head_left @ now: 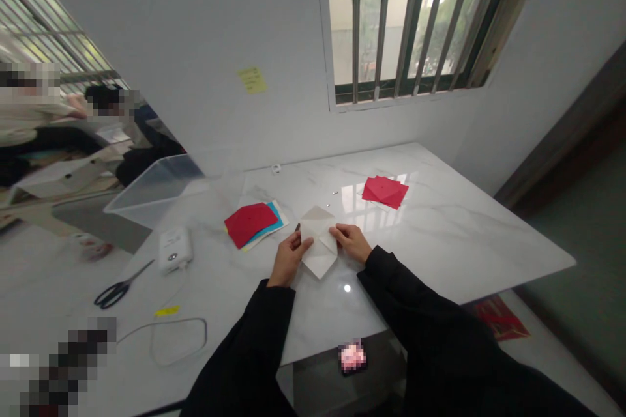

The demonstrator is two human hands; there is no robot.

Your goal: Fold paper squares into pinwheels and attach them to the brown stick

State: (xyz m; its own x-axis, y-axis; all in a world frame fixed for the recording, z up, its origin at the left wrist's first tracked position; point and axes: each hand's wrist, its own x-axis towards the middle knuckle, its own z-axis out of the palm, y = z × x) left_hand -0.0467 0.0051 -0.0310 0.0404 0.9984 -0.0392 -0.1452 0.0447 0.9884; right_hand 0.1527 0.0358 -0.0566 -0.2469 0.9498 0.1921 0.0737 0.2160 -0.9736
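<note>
Between my two hands is a white paper envelope (319, 259), its pointed flaps unfolded at top and bottom, held just over the marble-patterned table. My left hand (288, 257) pinches its left edge, thumb on the paper; a small dark tip shows by the fingers, too little to name. On the right edge, my right hand (353, 242) grips the paper with closed fingers. To the left lies a fanned stack of envelopes, with a red envelope (250, 223) over a blue envelope (274, 221) and paler ones. Farther right rests a pile of red envelopes (385, 191).
Scissors (120, 290), a white power bank (175, 251) with a cable, and a yellow strip (167, 311) lie on the left. A clear plastic bin (151, 189) stands behind them. Small metallic bits (335, 193) lie beyond my hands. Other people sit at far left.
</note>
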